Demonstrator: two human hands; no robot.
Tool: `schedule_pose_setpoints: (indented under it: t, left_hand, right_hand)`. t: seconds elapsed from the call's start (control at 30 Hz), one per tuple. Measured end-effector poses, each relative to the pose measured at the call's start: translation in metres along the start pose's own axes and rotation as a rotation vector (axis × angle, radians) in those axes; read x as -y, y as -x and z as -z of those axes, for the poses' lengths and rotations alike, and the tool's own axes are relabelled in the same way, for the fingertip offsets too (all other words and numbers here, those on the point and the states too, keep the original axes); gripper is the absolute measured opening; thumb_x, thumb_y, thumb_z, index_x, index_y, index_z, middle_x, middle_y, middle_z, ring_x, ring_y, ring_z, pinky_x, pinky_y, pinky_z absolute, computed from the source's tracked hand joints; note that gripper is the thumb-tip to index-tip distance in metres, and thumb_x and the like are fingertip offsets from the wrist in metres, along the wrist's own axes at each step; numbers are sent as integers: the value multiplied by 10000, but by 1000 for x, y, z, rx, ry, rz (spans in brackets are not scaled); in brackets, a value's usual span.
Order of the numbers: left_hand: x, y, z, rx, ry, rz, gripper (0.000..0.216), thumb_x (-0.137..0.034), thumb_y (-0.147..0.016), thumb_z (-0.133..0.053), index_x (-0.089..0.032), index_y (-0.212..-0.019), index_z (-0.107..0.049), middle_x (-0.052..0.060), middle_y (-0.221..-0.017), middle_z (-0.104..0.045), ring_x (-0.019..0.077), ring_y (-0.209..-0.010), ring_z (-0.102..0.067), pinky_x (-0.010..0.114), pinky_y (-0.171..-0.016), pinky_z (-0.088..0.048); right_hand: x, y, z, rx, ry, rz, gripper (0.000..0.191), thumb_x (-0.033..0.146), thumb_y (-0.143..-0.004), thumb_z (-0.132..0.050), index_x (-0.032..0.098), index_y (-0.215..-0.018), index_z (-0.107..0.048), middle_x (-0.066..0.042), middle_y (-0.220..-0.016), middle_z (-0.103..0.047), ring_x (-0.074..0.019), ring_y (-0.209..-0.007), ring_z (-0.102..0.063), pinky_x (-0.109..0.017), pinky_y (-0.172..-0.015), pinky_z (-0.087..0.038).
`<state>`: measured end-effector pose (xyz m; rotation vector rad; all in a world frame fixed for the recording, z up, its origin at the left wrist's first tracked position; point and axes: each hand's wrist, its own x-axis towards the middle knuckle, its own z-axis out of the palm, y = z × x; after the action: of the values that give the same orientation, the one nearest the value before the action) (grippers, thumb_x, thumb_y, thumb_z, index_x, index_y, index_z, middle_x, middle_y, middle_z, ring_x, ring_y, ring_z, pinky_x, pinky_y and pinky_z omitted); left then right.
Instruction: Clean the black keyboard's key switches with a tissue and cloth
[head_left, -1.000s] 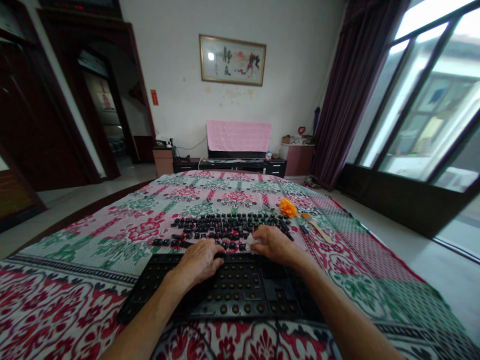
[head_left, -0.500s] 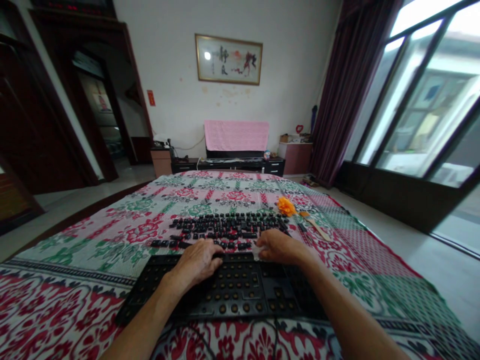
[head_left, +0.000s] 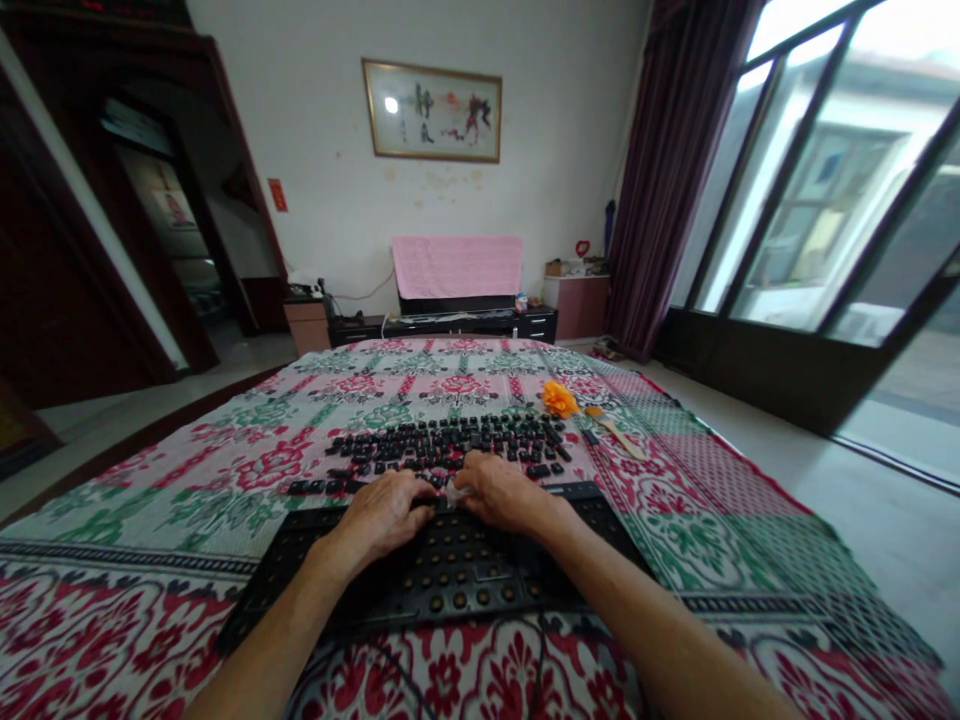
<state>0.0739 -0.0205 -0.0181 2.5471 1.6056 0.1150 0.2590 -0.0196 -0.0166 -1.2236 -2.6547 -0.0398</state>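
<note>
A black keyboard base (head_left: 450,575) with its keycaps off lies in front of me, rows of small round switch points bare. At its far edge, left of the middle, my left hand (head_left: 386,510) grips the frame with curled fingers, the thumb on the near side. Close beside it, my right hand (head_left: 502,490) is closed on a crumpled white tissue (head_left: 453,493), pressed to the same far edge. Beyond both hands, loose black keycaps (head_left: 442,437) lie in rough rows on the patterned cloth. The fingers partly hide the nearest ones.
An orange flower-like puff (head_left: 559,399) and a flat wooden-handled brush (head_left: 615,432) lie right of the keycaps. A cable (head_left: 397,665) runs from the keyboard's near edge. The patterned cloth (head_left: 225,470) covers the table; a low black cabinet (head_left: 450,325) stands beyond.
My right hand has slid left along the keyboard's far edge with the tissue, close to my left hand. My left hand stays at the far edge. The view has turned slightly right.
</note>
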Motion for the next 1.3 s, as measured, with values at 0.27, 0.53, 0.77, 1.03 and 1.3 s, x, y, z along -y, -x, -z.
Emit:
schedule_pose_setpoints:
  t: [0.27, 0.53, 0.77, 1.03, 1.3]
  left_hand:
    - [0, 1, 1, 5, -5, 8, 301, -357, -733, -459, -332, -1010, -572, 5, -1006, -588, 197, -1001, -488, 302, -848, -357]
    - [1, -1, 0, -6, -11, -20, 301, -362, -724, -469, -323, -1001, -580, 9, -974, -590, 183, -931, -520, 272, -795, -380]
    - [1, 0, 0, -15, -14, -12, 319, -369, -726, -454, -307, -1015, -574, 17, -1017, -581, 194, -964, -507, 287, -829, -369]
    - [0, 1, 3, -7, -7, -18, 312, -373, -728, -446, -307, -1004, -577, 16, -966, -591, 186, -929, -517, 270, -787, -376]
    - [0, 1, 1, -5, -13, -1, 319, -374, -727, -452, -316, -1018, -570, 17, -1027, -572, 197, -970, -500, 299, -830, -361]
  right_hand:
    - [-32, 11, 16, 169, -48, -34, 161, 191, -689, -468, 138, -716, -617, -42, -710, -600, -137, -665, -523, -200, -583, -341]
    - [-55, 29, 34, 120, -197, -167, 230, 228, -674, -480, 150, -825, -634, -27, -795, -637, -136, -713, -542, -181, -598, -352]
    - [-41, 26, 34, 245, -87, -180, 204, 170, -626, -484, 154, -741, -653, -41, -707, -645, -144, -679, -563, -176, -567, -353]
    - [-57, 34, 40, 190, -130, -256, 272, 187, -631, -484, 161, -842, -652, -34, -786, -654, -155, -732, -570, -176, -582, -366]
    - [-44, 22, 22, 131, -99, -133, 283, 171, -624, -498, 168, -856, -659, -48, -820, -655, -163, -779, -570, -189, -664, -375]
